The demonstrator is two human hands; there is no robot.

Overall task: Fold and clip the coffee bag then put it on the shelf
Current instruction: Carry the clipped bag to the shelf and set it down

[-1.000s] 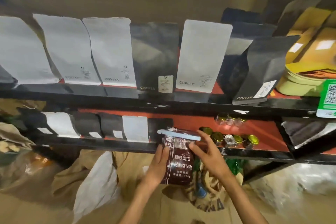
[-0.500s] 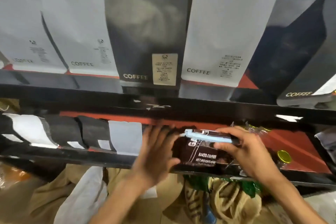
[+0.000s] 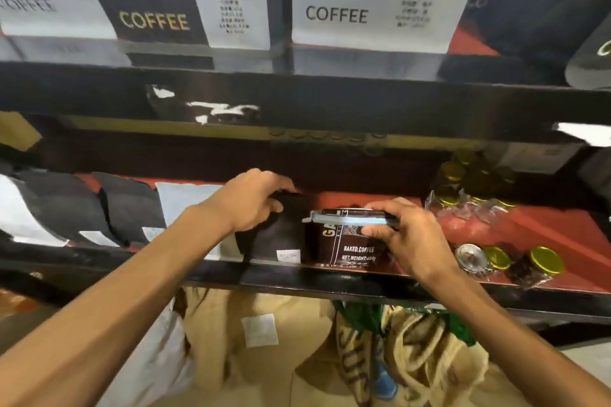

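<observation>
The dark brown coffee bag (image 3: 344,248), printed BAKED COFFEE, stands upright on the red lower shelf (image 3: 545,235). A light blue clip (image 3: 344,218) runs across its folded top. My right hand (image 3: 406,238) grips the bag's top right corner and the end of the clip. My left hand (image 3: 254,198) rests on the top of a black bag (image 3: 274,238) standing right beside the coffee bag on its left, fingers curled over its upper edge.
Black and white bags (image 3: 132,208) line the lower shelf to the left. Gold-lidded jars (image 3: 515,261) stand to the right. The black upper shelf beam (image 3: 330,102) hangs close overhead, with large COFFEE bags (image 3: 367,0) on it. Burlap sacks (image 3: 413,350) lie below.
The view has moved closer to the shelf. The coffee bag went from in front of the shelf onto it, beside the black bag. My left hand shifted from the coffee bag to the black bag.
</observation>
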